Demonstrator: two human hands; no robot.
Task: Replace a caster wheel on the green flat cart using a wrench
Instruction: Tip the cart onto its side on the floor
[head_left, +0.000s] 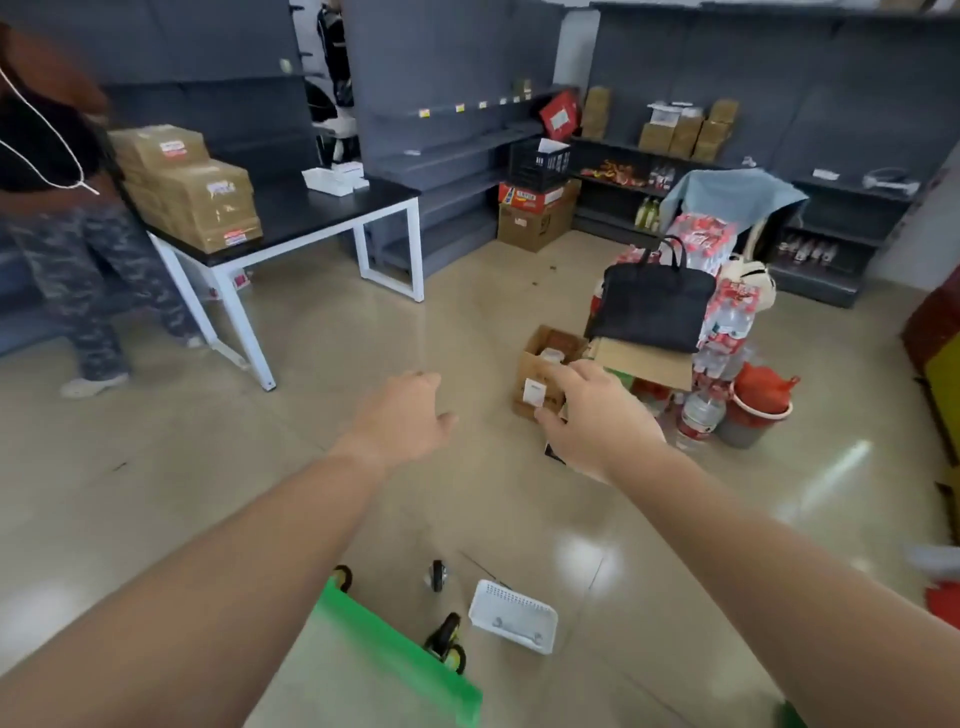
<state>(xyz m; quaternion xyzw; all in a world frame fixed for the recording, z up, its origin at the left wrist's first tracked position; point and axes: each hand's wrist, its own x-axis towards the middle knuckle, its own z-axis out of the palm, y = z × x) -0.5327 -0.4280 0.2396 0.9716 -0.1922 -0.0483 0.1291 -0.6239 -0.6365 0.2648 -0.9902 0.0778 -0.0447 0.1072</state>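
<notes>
— Looking for the green cart (384, 644). Where is it?
— Low on the floor, by your left arm. Wheels show at its edge, so I think it lies upside down.
— Is it heavy?
— It looks hard and flat, maybe not too heavy. Hold it by the edge.
— My left hand (402, 418)?
— Up in the air, fingers loose, holding nothing.
— The loose wheel (439, 576)?
— On the floor, near the white basket (514, 616). It looks small and hard and may roll. Grab its top, not the round part.
— My right hand (597, 415)?
— Fingers spread, holding nothing. I see no wrench.
</notes>
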